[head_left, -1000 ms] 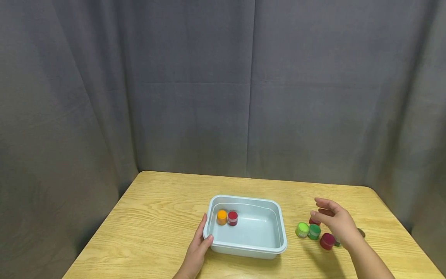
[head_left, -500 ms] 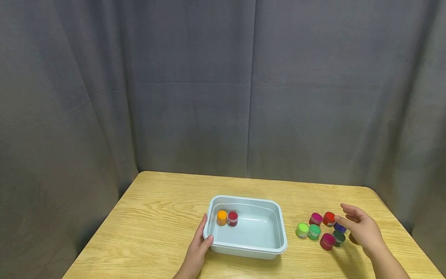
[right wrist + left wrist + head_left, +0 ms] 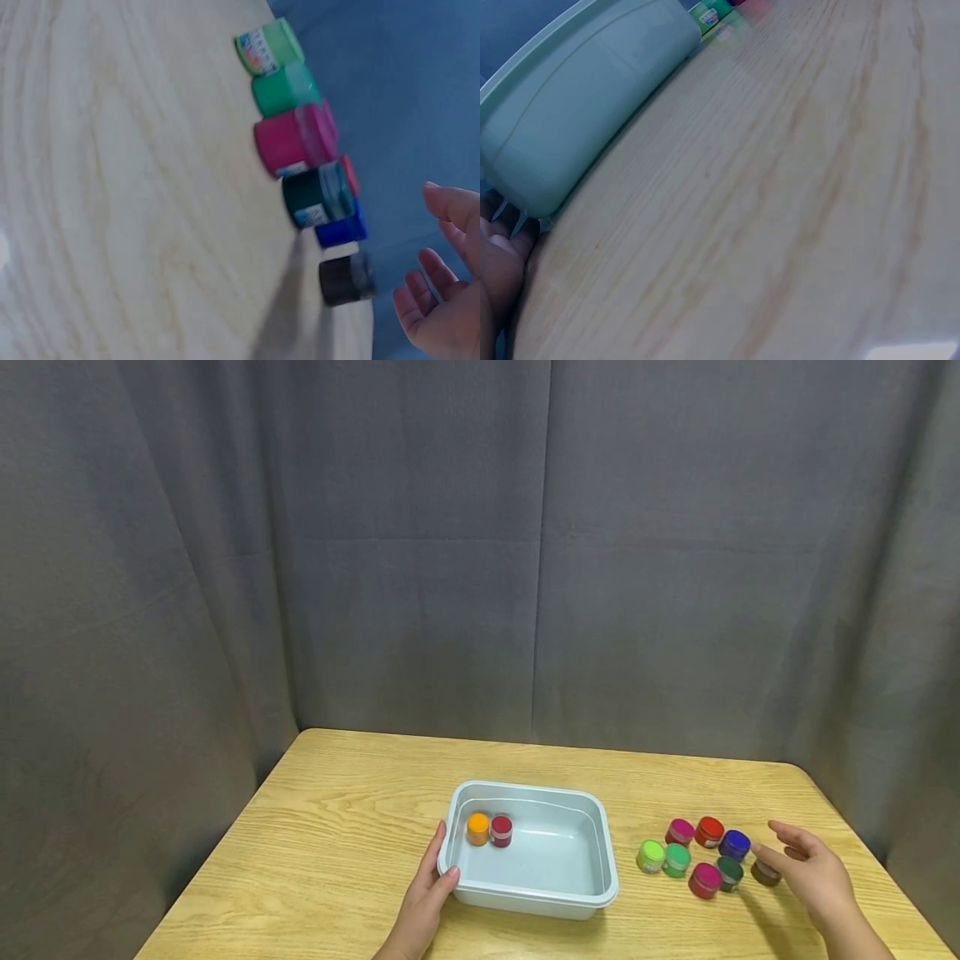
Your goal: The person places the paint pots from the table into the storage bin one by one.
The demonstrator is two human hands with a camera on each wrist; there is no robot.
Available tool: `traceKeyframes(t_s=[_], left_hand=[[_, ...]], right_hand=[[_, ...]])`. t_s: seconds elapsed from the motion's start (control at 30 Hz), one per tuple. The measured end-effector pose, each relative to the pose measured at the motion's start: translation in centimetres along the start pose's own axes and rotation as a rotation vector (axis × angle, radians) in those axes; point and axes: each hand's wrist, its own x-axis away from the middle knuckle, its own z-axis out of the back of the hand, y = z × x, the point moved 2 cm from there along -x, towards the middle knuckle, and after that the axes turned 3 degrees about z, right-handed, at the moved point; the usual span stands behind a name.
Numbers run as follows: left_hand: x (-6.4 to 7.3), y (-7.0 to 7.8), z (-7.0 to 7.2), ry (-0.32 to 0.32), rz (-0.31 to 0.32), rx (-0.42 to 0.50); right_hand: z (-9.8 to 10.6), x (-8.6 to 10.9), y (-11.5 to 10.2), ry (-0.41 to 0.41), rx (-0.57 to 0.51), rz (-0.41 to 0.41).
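Note:
My left hand [image 3: 422,902] grips the left end of a pale blue plastic tub [image 3: 525,908], its thumb over the near left corner of the rim. In the left wrist view, the fingers [image 3: 506,217] lie against the tub's outer wall. Inside the tub stand an orange-lidded paint jar [image 3: 477,828] and a dark red paint jar [image 3: 501,831]. At the right, my right hand [image 3: 813,868] hovers with thumb and fingers spread and nothing between them. Just beside its fingertips is a dark brown paint jar [image 3: 766,873], apart from the hand in the right wrist view [image 3: 346,280].
Several more jars stand grouped right of the tub: light green [image 3: 651,856], green [image 3: 677,860], magenta [image 3: 680,832], red [image 3: 709,832], blue [image 3: 735,845], dark green [image 3: 729,873] and a nearer magenta one [image 3: 705,880]. Grey curtains [image 3: 420,568] hang behind the wooden table [image 3: 337,827].
My right hand has moved right and lower, from over the magenta and green jars to the brown one, uncovering the red and blue jars. My left hand and the tub have stayed still.

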Motion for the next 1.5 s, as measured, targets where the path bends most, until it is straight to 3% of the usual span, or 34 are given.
traceKeyframes(t_s=[0.33, 0.6, 1.03, 1.5], left_hand=[[0.1, 0.0, 0.1, -0.01, -0.011, 0.003], [0.1, 0.1, 0.0, 0.0, -0.002, 0.0], [0.0, -0.2, 0.1, 0.016, -0.004, -0.019], [0.0, -0.1, 0.1, 0.029, 0.005, -0.023]], right_hand=[[-0.4, -0.8, 2.9, 0.005, 0.057, -0.032], [-0.9, -1.1, 4.4, 0.007, 0.014, -0.069], [-1.4, -1.5, 5.0, 0.07, 0.062, -0.084], [-1.4, -1.1, 4.4, 0.114, 0.017, -0.089]])
